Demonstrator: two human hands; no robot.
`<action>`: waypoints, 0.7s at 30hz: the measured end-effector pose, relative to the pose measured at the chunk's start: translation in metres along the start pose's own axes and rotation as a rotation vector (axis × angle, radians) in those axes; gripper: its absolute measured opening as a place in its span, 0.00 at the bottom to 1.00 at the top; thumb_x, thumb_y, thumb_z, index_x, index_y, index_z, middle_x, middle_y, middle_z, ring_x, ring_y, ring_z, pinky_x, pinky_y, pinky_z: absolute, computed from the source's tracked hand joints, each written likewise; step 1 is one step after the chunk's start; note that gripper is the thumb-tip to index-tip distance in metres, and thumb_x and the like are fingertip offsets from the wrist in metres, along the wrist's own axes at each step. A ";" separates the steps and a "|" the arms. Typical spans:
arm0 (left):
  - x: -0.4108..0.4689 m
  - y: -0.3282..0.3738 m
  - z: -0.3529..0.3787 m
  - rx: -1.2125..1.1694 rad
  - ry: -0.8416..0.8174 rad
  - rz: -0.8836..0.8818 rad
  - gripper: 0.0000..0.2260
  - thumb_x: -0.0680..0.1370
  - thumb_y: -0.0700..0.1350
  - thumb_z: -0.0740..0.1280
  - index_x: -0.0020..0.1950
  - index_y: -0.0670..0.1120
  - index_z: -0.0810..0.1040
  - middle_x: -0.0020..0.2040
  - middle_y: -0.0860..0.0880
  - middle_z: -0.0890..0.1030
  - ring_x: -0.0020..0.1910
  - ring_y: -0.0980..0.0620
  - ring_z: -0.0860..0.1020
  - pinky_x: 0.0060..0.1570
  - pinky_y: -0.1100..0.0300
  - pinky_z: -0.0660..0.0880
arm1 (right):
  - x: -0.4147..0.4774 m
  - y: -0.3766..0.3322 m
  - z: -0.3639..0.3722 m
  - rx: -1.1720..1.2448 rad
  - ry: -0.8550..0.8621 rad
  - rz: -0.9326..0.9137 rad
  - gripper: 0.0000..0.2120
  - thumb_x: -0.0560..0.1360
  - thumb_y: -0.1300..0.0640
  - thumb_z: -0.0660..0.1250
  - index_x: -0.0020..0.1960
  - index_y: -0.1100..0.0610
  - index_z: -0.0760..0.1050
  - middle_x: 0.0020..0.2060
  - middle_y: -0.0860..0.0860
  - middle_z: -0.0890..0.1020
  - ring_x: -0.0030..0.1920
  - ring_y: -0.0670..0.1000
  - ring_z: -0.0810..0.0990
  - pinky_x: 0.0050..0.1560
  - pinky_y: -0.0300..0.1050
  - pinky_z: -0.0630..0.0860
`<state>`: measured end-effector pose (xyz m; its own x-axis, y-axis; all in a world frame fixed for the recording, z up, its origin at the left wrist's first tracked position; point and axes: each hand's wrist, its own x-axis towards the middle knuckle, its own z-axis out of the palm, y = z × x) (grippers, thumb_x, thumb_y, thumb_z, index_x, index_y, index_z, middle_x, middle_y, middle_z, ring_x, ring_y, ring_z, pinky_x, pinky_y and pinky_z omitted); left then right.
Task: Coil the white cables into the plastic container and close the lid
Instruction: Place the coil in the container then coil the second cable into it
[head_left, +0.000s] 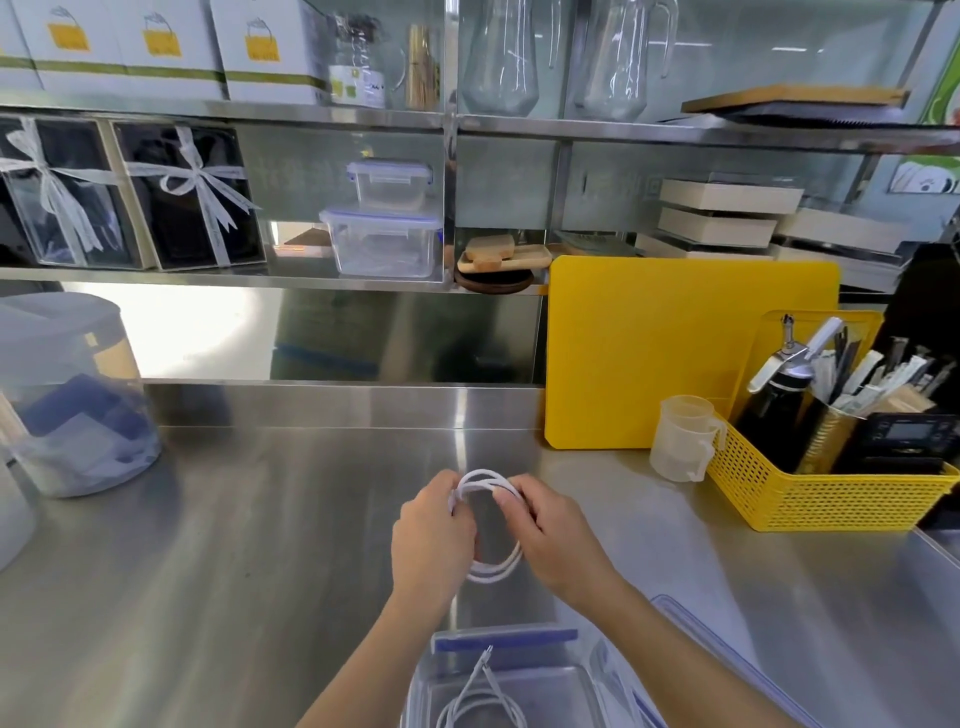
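A white cable (492, 570) is wound into a loop and held above the steel counter. My left hand (431, 540) grips the loop's left side and my right hand (550, 535) pinches its upper right. Both hands hide part of the loop. Below my wrists, at the bottom edge, stands a clear plastic container (592, 691) with a blue clip, lid off. Another coiled white cable (480, 699) lies inside it. The clear lid (727, 654) with a blue rim lies under my right forearm, to the container's right.
A yellow cutting board (649, 353) leans on the back wall at right. In front stand a small measuring cup (680, 439) and a yellow basket (821, 488) of utensils. A round lidded tub (67, 395) sits at far left. Shelves above hold containers and boxes.
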<state>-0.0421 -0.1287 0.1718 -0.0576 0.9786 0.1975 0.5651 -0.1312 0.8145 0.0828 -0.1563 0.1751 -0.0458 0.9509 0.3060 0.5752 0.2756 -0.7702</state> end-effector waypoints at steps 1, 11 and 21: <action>0.000 -0.005 0.002 0.099 0.023 0.012 0.08 0.75 0.37 0.56 0.44 0.45 0.74 0.34 0.45 0.80 0.34 0.43 0.79 0.37 0.52 0.76 | -0.002 0.001 0.001 -0.021 -0.015 -0.031 0.09 0.79 0.50 0.56 0.47 0.52 0.72 0.33 0.51 0.76 0.31 0.48 0.71 0.33 0.46 0.71; 0.008 -0.029 -0.020 -0.911 -0.620 -0.228 0.19 0.65 0.30 0.71 0.55 0.38 0.81 0.47 0.42 0.84 0.48 0.49 0.82 0.49 0.61 0.77 | -0.005 0.020 -0.015 -0.310 0.040 -0.332 0.18 0.78 0.41 0.51 0.52 0.53 0.71 0.34 0.49 0.77 0.29 0.46 0.68 0.30 0.38 0.67; 0.016 -0.037 -0.014 -1.058 -0.071 -0.637 0.08 0.76 0.27 0.60 0.41 0.35 0.75 0.23 0.44 0.82 0.22 0.53 0.81 0.23 0.65 0.78 | -0.011 0.029 -0.006 -0.628 0.074 -0.638 0.12 0.80 0.48 0.51 0.43 0.52 0.68 0.28 0.48 0.77 0.25 0.48 0.69 0.24 0.39 0.66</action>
<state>-0.0752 -0.1102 0.1527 -0.0153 0.9170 -0.3985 -0.4920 0.3401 0.8014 0.1048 -0.1599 0.1530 -0.4694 0.6259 0.6228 0.8000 0.6000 -0.0001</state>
